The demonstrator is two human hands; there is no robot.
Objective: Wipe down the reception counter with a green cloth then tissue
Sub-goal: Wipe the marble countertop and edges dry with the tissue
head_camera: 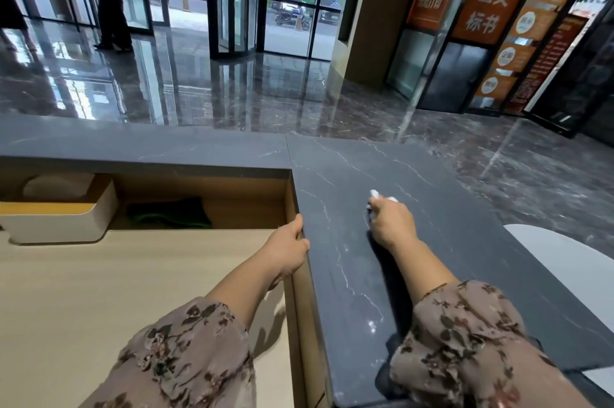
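The reception counter [448,241] is dark grey stone with white veins and forms an L around a lower wooden desk. My right hand [392,225] holds a wad of white tissue [377,195] against the right wing of the counter; most of the tissue is hidden under my fingers. My left hand [288,249] grips the inner edge of the same wing, thumb on top. The green cloth [171,213] lies crumpled on the lower desk, under the counter's back ledge, away from both hands.
A white tissue box [63,221] with a wooden lid stands at the left of the wooden desk [133,291]. A white curved panel [564,258] sits past the counter's right edge. A person stands far off by the glass doors [111,9].
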